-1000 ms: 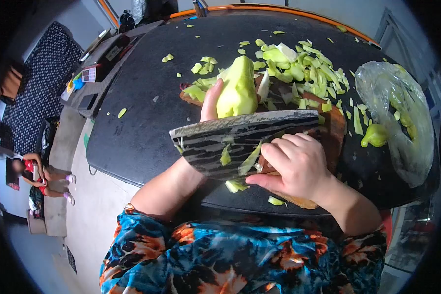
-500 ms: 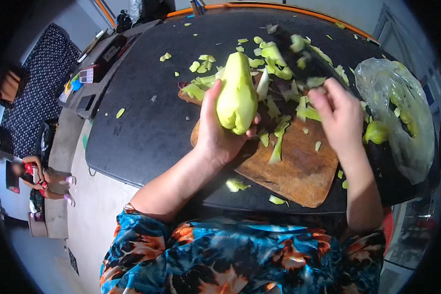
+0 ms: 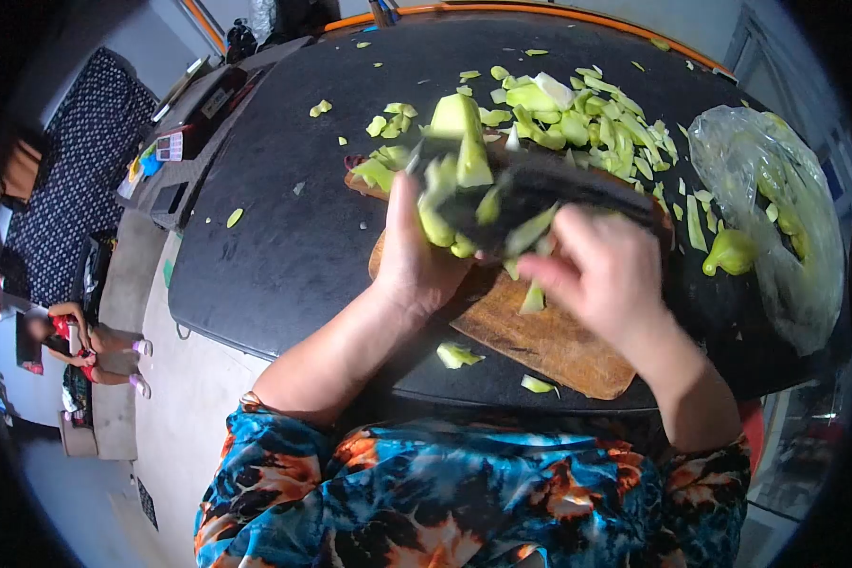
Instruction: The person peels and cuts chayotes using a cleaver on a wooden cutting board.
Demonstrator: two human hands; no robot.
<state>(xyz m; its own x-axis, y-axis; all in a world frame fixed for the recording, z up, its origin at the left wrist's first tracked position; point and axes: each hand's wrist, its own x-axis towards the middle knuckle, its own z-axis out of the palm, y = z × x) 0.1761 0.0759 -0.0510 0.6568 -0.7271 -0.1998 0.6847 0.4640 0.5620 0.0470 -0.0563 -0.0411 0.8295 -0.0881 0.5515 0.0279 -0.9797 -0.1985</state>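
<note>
A peeled pale-green chayote (image 3: 457,115) stands in my left hand (image 3: 412,251), its narrow end pointing away from me. My right hand (image 3: 601,270) is closed around a large knife, whose handle is hidden in the fist. Blurred by motion, the dark, wide knife blade (image 3: 563,189) lies across the chayote and covers its middle. Green bits cling to the blade. Below both hands is a wooden cutting board (image 3: 559,346) with a few peelings on it.
Chopped green pieces (image 3: 596,123) form a heap beyond the knife. A whole chayote (image 3: 731,252) lies beside a clear plastic bag (image 3: 795,284) at the right. Scattered scraps dot the black table (image 3: 275,246). A person (image 3: 76,346) sits at the far left.
My right hand has swung the knife left and toward me, from beyond the board onto the chayote. The heap of cut pieces is now uncovered. My left hand stays nearly still.
</note>
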